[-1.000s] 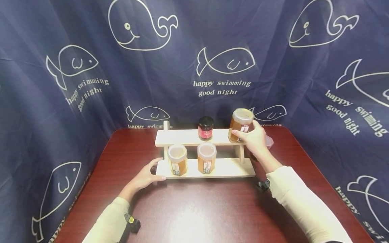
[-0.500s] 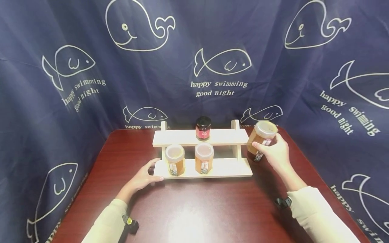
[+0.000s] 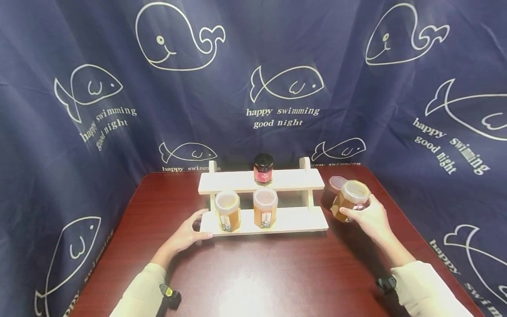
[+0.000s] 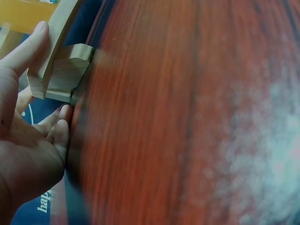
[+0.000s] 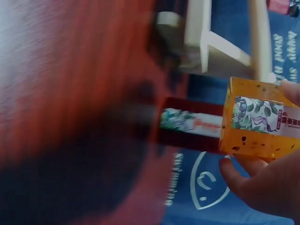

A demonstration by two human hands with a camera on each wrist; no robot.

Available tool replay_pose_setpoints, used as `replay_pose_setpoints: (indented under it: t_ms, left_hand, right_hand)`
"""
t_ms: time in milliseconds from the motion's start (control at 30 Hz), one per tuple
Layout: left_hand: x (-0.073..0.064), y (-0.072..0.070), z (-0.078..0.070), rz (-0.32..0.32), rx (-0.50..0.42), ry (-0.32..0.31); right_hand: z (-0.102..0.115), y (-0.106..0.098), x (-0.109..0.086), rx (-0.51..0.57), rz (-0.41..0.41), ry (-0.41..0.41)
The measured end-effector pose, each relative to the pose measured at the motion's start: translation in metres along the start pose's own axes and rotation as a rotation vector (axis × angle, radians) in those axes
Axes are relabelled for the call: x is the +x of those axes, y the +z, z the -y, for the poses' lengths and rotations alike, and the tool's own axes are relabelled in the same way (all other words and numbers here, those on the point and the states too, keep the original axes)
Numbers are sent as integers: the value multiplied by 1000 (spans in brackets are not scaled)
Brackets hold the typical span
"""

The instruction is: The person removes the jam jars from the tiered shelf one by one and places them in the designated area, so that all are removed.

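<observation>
My right hand grips a jar of amber honey with a translucent lid, held tilted just right of a two-tier wooden shelf. In the right wrist view dark specks show in this honey jar, with fingers wrapped at its side. Behind it stands a dark red jar with a pale lid, partly hidden. My left hand holds the left end of the lower board, thumb on the front edge. In the left wrist view the thumb lies along the board and the other fingers reach behind it.
Two amber jars, one at the left and one near the middle, stand on the lower board. A small black-lidded jar with a red label sits on the upper board. A blue curtain surrounds the reddish table.
My right hand has carried the amber jar from the upper board's right end, rightward and down beside the dark red jar. The left hand has stayed at the shelf's left end.
</observation>
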State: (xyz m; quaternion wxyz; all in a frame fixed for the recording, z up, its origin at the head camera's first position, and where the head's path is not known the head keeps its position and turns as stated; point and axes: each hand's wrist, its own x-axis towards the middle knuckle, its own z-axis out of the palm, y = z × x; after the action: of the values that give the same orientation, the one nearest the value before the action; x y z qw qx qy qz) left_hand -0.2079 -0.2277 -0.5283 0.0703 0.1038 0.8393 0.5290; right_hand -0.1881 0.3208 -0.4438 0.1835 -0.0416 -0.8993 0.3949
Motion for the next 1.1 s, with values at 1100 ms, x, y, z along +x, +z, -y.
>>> replay_pose_setpoints:
  t_ms: [1100]
  left_hand:
    - [1, 0, 5, 2, -35, -16]
  right_hand:
    - [-28, -2, 0, 217, 120, -36]
